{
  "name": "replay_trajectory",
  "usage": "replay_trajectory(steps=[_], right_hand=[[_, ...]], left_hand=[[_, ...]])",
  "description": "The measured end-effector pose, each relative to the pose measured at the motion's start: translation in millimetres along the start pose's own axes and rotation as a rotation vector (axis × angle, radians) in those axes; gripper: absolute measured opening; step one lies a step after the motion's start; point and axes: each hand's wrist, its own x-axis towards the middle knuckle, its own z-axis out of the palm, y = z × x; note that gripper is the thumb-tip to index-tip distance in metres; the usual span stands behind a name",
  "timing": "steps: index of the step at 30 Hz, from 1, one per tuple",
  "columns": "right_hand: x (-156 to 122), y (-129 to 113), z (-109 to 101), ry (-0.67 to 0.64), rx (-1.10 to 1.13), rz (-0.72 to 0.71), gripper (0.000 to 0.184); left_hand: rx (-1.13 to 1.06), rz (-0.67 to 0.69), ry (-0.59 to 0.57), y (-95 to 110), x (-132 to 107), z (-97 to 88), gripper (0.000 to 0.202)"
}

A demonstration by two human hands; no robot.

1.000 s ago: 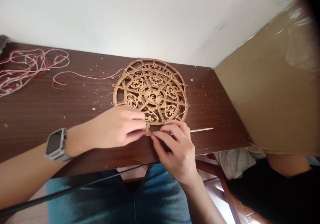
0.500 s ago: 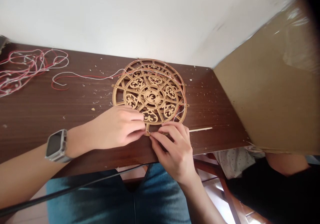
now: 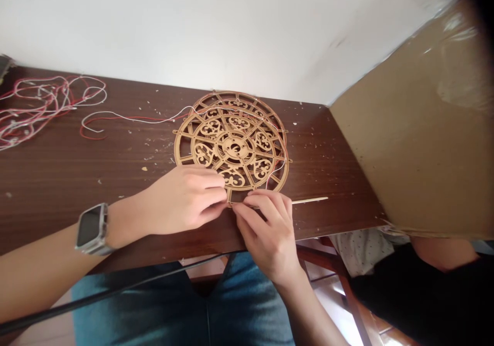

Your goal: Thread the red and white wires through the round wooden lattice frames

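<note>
Openwork wooden disc [image 3: 236,139] at the frame's centre looks light, stiff and likely brittle in its scrolls, so best held by the outer rim, where the left hand [image 3: 189,197] and right hand [image 3: 272,228] curl, fingertips nearly meeting, their grip too hidden to tell

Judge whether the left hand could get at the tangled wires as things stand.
Probably yes, once the left hand leaves the wooden wheel: nothing tall stands between it and the tangled wires.
</note>
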Motion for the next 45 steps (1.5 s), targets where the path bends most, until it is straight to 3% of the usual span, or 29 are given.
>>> replay_trajectory(steps=[12,19,38,45], right_hand=[[3.1,0.3,3.3,-0.015,0.035,0.056,0.007],[2.7,0.3,4.9,0.029,0.046,0.064,0.005],[6.3,-2.2,2.6,0.03,0.045,0.054,0.004],[2.9,-0.6,2.7,0.039,0.055,0.058,0.006]], left_hand=[[-0.062,-0.128,-0.065,1.7,-0.4,2.6,0.018],[-0.152,-0.153,-0.067,1.8,1.4,1.0,0.018],[-0.058,-0.127,-0.059,8.1,1.8,5.0,0.023],[-0.088,-0.175,-0.066,12.3,1.1,3.9,0.015]])
